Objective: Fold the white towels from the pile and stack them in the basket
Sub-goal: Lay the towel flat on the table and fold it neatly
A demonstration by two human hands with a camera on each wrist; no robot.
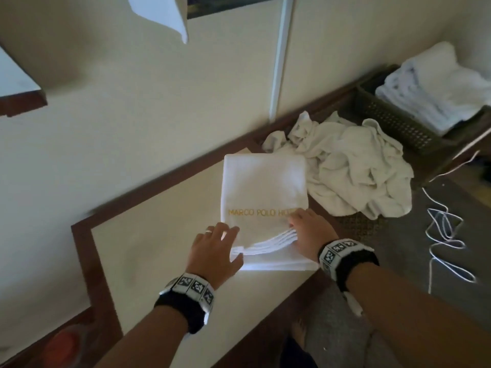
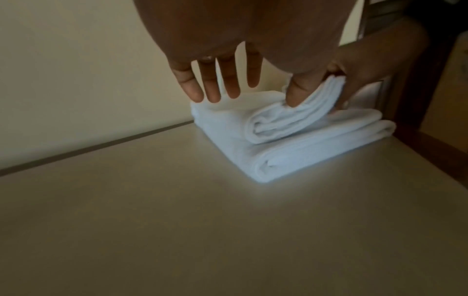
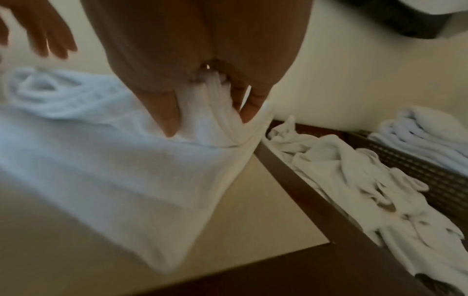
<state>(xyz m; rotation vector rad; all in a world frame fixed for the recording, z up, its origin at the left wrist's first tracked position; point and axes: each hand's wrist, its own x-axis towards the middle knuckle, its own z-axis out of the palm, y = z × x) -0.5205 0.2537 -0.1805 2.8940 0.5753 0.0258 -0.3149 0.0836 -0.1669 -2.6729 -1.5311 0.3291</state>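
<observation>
Head view high above the table; wrist views close, sharing it.

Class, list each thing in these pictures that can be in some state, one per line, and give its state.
Towel: folded flat on the table, near edge layers lifted.
Right hand: pinches the towel's lifted layers.
Left hand: fingers straight, holding nothing.
Pile: crumpled, unfolded.
Basket: holds a stack of folded towels.
Stack: folded, rising above the basket's rim.
Cord: loose on the floor.
</observation>
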